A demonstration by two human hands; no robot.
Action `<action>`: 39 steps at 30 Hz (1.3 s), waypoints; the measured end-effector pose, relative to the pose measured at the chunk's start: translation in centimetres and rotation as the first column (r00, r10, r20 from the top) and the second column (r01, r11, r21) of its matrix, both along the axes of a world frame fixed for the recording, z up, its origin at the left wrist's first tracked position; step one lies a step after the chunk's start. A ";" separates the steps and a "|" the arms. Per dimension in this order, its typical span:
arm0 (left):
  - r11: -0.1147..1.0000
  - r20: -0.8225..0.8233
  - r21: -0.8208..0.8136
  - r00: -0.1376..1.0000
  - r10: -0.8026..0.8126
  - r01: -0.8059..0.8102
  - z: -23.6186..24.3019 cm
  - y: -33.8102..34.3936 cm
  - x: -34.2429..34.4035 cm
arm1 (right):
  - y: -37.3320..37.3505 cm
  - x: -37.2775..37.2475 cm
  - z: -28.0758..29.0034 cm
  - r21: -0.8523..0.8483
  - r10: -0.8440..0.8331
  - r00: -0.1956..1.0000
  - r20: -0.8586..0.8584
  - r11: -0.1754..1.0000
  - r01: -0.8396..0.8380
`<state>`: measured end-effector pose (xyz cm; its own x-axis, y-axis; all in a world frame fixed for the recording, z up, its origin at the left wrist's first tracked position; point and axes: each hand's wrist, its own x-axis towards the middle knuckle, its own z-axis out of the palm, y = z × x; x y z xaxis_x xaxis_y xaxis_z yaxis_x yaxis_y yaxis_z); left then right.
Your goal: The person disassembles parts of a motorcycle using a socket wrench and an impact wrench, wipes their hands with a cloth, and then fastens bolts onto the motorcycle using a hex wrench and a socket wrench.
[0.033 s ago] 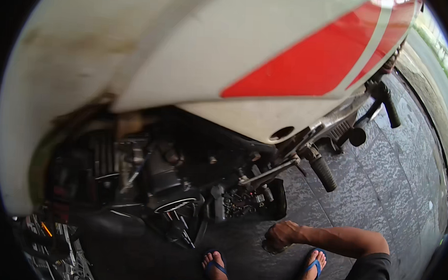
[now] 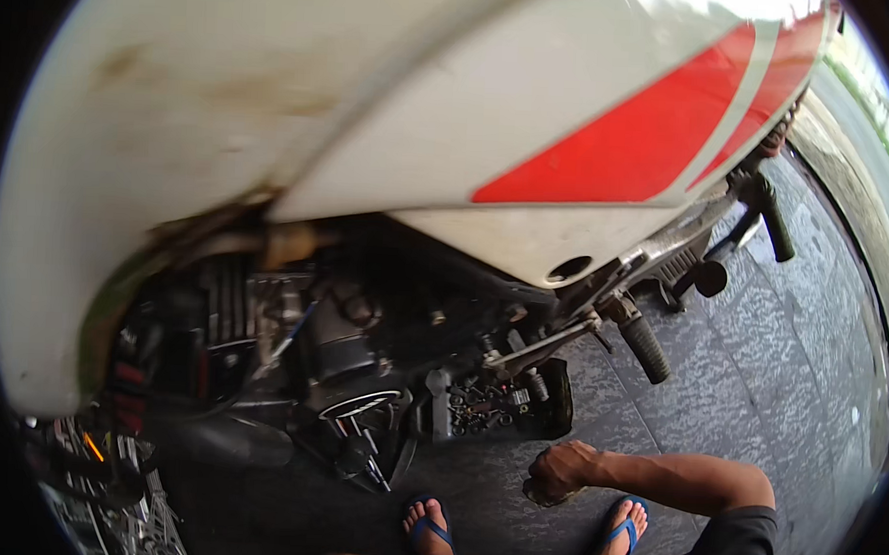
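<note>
My right hand [image 2: 561,471] is closed in a fist low over the dark floor, between my feet and a black tray [image 2: 565,407]. Its underside looks dark, and I cannot make out whether something is held in it. The tray carries small loose metal parts [image 2: 489,403], such as nuts and bolts. My left hand is out of view. Above them stands a motorcycle with a white and red body panel [image 2: 401,147] and an exposed engine [image 2: 338,337]. A thin blue-handled tool [image 2: 304,323] rests against the engine.
Several metal hand tools [image 2: 363,443] lie left of the tray. More tools [image 2: 142,502] are heaped at the lower left. A footpeg [image 2: 643,346] and another peg [image 2: 779,223] stick out over the grey tiles [image 2: 748,360]. My feet in blue flip-flops [image 2: 632,529] stand at the bottom.
The view has shifted slightly, so the motorcycle and engine sit a little further right and lower in the picture. My right hand remains closed.
</note>
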<state>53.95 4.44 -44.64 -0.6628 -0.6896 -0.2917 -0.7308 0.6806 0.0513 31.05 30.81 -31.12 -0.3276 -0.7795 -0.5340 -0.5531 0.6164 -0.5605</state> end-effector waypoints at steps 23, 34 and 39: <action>0.461 -0.552 0.817 0.702 0.449 0.347 10.2 -9.4 -4.8 | -24.0 10.3 4.4 -0.353 -0.444 0.766 0.464 0.701 0.620; 0.617 -0.423 0.526 0.449 0.787 -0.586 -13.7 -26.5 1.2 | -9.4 9.4 -4.5 0.005 -0.814 -0.138 0.564 -0.164 0.986; 0.759 -0.336 0.505 0.717 0.611 -0.410 -2.8 -12.8 -6.9 | 3.2 4.5 -8.3 -0.177 -0.955 -0.297 0.004 -0.293 0.940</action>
<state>47.08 -8.39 -47.41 -0.3567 -0.8630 -0.3578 -0.7744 0.0589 0.6299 35.55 34.06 -39.42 -0.7263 0.5671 -0.3884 0.6476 0.3753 -0.6631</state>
